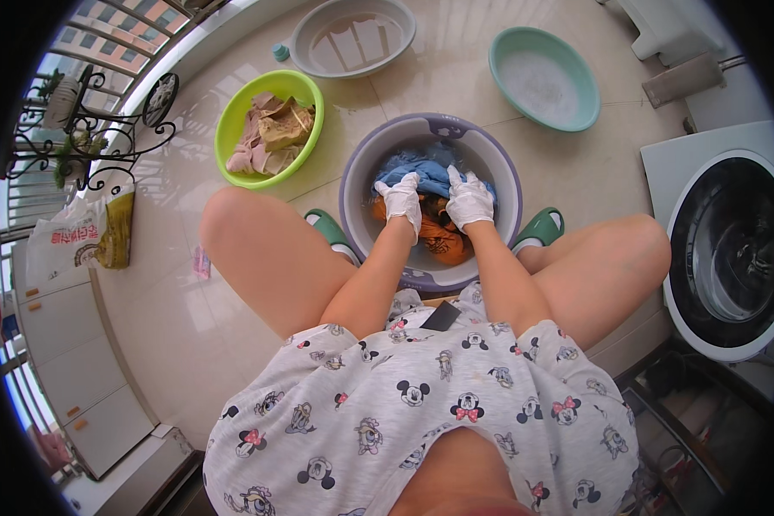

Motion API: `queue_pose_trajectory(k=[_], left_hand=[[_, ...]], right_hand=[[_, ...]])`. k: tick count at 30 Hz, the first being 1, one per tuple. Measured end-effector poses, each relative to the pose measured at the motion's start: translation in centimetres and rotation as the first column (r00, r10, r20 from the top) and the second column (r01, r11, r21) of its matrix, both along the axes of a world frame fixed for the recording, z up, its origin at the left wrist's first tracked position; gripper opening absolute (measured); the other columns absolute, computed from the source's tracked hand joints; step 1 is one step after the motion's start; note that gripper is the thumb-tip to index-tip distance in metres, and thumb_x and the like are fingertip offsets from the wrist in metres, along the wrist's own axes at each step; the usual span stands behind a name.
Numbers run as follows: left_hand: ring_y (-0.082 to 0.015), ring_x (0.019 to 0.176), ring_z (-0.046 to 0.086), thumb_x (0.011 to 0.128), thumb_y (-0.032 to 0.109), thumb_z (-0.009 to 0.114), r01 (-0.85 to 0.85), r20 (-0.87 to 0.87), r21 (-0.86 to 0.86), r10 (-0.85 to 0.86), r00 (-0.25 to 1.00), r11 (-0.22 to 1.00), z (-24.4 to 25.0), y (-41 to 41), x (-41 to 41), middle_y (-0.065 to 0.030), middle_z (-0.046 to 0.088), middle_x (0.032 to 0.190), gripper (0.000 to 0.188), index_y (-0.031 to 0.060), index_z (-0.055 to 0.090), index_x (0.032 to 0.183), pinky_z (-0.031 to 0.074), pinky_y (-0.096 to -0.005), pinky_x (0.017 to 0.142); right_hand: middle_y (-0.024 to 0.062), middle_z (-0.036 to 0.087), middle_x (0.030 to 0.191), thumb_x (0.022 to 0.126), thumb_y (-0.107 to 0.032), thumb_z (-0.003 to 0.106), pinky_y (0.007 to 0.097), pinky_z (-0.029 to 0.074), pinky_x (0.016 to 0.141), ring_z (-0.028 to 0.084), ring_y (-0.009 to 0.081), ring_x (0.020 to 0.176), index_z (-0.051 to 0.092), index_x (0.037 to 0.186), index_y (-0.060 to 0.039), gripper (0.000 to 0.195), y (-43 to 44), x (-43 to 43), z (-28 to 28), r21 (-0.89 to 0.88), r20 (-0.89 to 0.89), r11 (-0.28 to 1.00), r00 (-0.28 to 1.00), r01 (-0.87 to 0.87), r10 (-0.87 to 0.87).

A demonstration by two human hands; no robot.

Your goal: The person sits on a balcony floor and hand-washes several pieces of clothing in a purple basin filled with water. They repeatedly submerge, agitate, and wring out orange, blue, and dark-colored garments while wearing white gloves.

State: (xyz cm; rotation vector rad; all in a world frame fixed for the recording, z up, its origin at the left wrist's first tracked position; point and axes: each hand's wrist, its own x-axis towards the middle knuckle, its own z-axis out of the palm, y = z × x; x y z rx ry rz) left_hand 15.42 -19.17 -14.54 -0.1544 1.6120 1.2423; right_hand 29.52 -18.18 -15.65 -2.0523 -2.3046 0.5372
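Both of my hands wear white gloves and reach into a purple-rimmed grey plastic basin (353,219) holding water, between my feet. A wet blue cloth (416,165) lies at its far side, with an orange and black cloth (444,244) nearer to me. My left hand (401,201) grips the blue cloth on its left part, above the orange one. My right hand (469,198) holds the same blue cloth further right. Some fingertips are hidden in the folds.
A lime-green basin (221,138) with pink and tan cloths stands ahead left, a grey basin (298,58) of water beyond it. A teal basin (593,106) holds sudsy water ahead right. A front-loading washing machine (658,168) is at right, a plastic bag (58,242) at left.
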Motion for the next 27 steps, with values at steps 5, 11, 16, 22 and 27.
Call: queue_pose_trajectory(k=[5,11,16,22,27], left_hand=[[-0.018,0.11,0.051,0.083,0.012,0.068,0.072,-0.013,0.069,-0.071,0.997,0.995,-3.4,-0.5,-1.2,-0.0051,0.049,0.133,0.077,0.0121,0.03,0.151,0.043,-0.0335,0.09],[-0.0181,0.072,0.05,0.089,0.018,0.063,0.138,0.186,0.041,-0.144,0.972,0.99,-3.9,-0.1,-2.2,-0.0047,0.057,0.101,0.034,0.0064,0.058,0.121,0.044,-0.0319,0.064],[-0.0212,0.076,0.055,0.096,0.026,0.059,0.118,0.391,0.229,-0.203,0.898,0.966,-3.9,0.6,-2.3,-0.0065,0.061,0.096,0.026,0.0106,0.062,0.117,0.049,-0.0324,0.071],[-0.0321,0.113,0.06,0.098,0.044,0.054,0.006,0.63,0.304,-0.206,0.749,0.953,2.4,1.0,0.2,-0.0102,0.066,0.124,0.041,0.0099,0.062,0.119,0.045,-0.0473,0.106],[-0.0353,0.11,0.061,0.1,0.038,0.053,-0.074,0.584,0.253,-0.091,0.807,0.965,6.2,0.5,-1.2,-0.0135,0.065,0.122,0.037,0.0092,0.06,0.122,0.047,-0.05,0.103]], right_hand=[[0.0189,0.05,0.145,0.092,-0.025,0.052,0.0485,0.043,0.106,0.052,0.0388,0.129,0.05,0.145,-0.0223,0.053,2.0,-0.6,-0.6,-0.278,0.049,0.958,0.997,0.071,-0.06],[0.017,0.059,0.137,0.09,-0.024,0.054,0.0448,0.044,0.105,0.055,0.0354,0.127,0.055,0.139,-0.0191,0.049,3.5,-0.7,0.4,-0.35,-0.003,0.923,0.985,0.158,-0.17],[0.0161,0.067,0.123,0.092,-0.023,0.053,0.0442,0.049,0.098,0.062,0.035,0.115,0.064,0.126,-0.014,0.037,3.5,-0.8,3.9,-0.186,-0.226,0.965,0.948,0.182,-0.223],[0.0183,0.069,0.112,0.096,-0.029,0.054,0.0472,0.051,0.09,0.064,0.0394,0.105,0.067,0.115,-0.0091,0.031,0.8,-2.1,8.5,0.102,-0.459,0.993,0.883,-0.051,0.093],[0.0194,0.07,0.104,0.093,-0.03,0.067,0.0433,0.053,0.086,0.067,0.0385,0.097,0.069,0.104,-0.0041,0.028,-3.1,-2.7,14.7,0.278,-0.524,0.954,0.815,-0.111,0.247]])
